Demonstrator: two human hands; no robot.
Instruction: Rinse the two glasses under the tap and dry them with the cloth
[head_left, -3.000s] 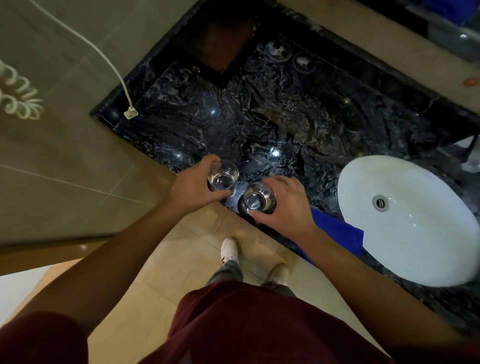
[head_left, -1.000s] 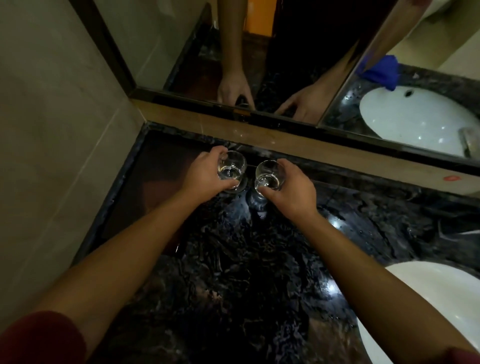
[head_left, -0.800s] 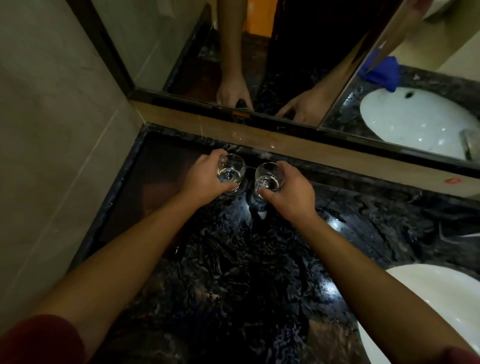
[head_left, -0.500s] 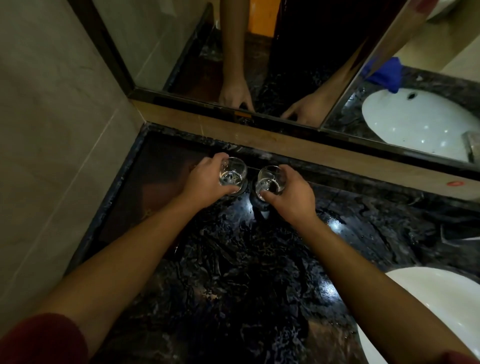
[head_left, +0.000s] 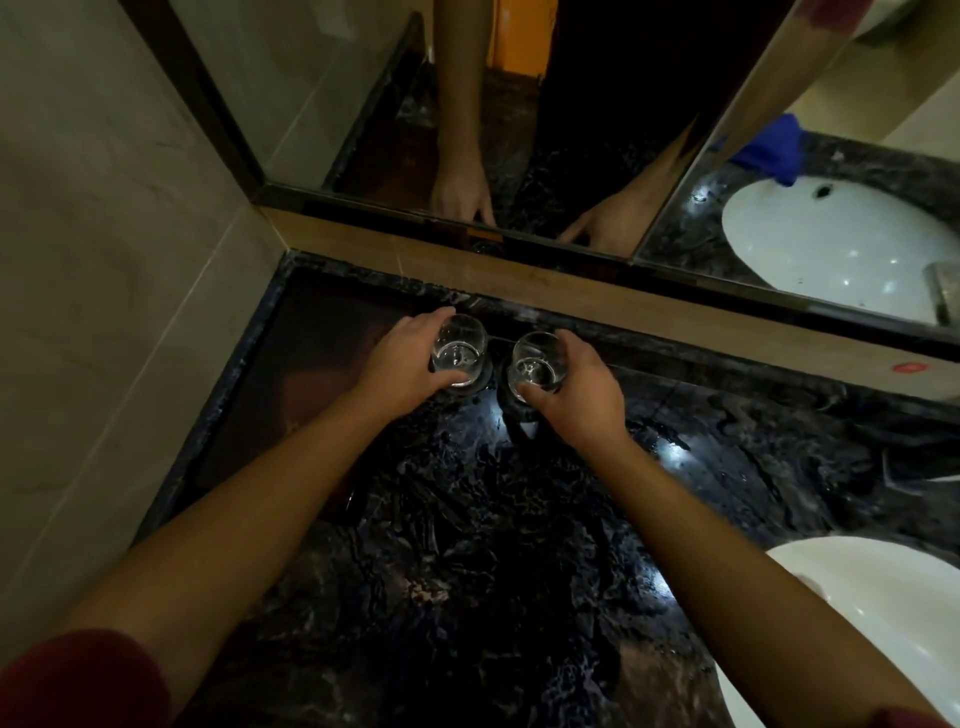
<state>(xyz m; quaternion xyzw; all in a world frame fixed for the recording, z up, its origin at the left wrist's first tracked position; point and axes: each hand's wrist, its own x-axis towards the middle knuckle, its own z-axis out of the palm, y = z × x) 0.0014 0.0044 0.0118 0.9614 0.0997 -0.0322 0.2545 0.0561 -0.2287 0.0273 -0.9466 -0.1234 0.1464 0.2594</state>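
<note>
Left hand (head_left: 402, 361) wrapped around the left glass (head_left: 460, 351), right hand (head_left: 582, 395) gripping the right glass (head_left: 535, 361), both upright, side by side and apart on the dark marble counter (head_left: 493, 545) near the mirror (head_left: 571, 130), white basin (head_left: 883, 623) off right.

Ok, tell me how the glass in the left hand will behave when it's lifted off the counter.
The left glass looks thin and clear, so probably fragile. Its rounded sides may slip in the left hand. It looks nearly empty, so likely light.
</note>
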